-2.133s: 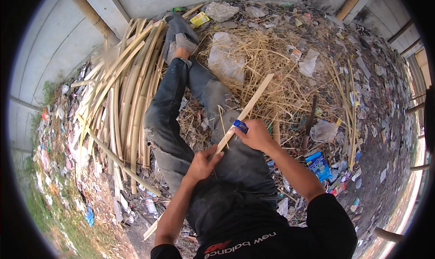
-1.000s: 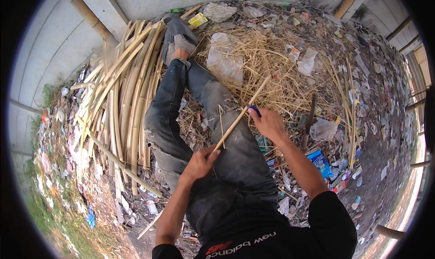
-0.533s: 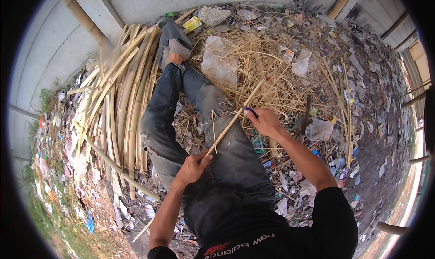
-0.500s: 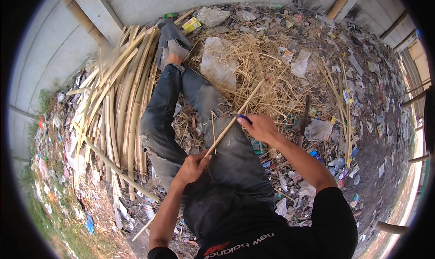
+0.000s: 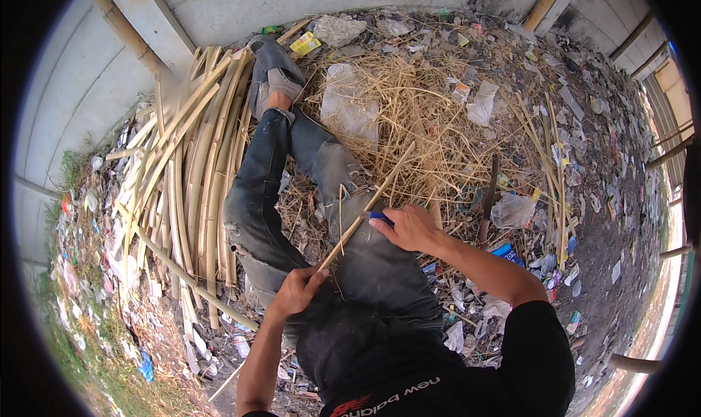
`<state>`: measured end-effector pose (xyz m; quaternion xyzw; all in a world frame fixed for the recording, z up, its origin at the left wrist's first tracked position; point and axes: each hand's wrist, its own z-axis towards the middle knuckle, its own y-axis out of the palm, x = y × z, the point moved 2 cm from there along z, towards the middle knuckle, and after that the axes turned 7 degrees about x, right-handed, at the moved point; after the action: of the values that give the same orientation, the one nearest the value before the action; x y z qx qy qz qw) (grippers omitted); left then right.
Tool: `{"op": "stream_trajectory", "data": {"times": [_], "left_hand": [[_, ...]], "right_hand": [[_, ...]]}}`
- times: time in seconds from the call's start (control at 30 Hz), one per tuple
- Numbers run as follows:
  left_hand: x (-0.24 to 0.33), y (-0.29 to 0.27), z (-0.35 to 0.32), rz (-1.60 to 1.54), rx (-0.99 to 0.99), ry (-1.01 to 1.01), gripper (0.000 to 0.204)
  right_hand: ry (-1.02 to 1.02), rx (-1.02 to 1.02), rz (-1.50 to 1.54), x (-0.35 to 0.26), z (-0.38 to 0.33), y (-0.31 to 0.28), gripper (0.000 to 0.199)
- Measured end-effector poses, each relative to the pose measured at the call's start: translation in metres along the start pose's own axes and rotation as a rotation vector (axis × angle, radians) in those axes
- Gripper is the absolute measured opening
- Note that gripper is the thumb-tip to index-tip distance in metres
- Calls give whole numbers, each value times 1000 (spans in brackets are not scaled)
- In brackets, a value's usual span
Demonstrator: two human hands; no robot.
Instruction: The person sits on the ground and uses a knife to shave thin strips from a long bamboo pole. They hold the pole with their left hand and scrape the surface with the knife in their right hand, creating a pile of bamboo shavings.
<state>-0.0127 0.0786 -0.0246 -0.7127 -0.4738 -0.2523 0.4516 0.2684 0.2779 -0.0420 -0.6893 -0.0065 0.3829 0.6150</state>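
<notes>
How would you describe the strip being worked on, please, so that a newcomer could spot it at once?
Start at the person's lap, legs in dark jeans stretched toward the wall. Across the right thigh a thin pale bamboo strip slants. The left hand grips its near end, the right hand presses a blue-handled tool against it; other strips lie loose.

Single view, head-mounted fisheye, left of a side-by-side pair. Looks steeply down over the seated person's lap and outstretched legs, near enough that both forearms enter from the lower edge. Faces toward a pale wall [image 5: 307,8] along the top; straight edges bow near the rim
</notes>
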Motion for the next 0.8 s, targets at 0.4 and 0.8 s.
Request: {"op": "stream_trajectory", "data": {"times": [0.4, 0.8], "left_hand": [[2, -5, -7, 5, -51, -54, 50], [6, -1, -8, 124, 67, 152, 51]], "right_hand": [[-24, -148, -1, -48, -16, -13, 61], [-37, -89, -51, -14, -7, -5, 61]]}}
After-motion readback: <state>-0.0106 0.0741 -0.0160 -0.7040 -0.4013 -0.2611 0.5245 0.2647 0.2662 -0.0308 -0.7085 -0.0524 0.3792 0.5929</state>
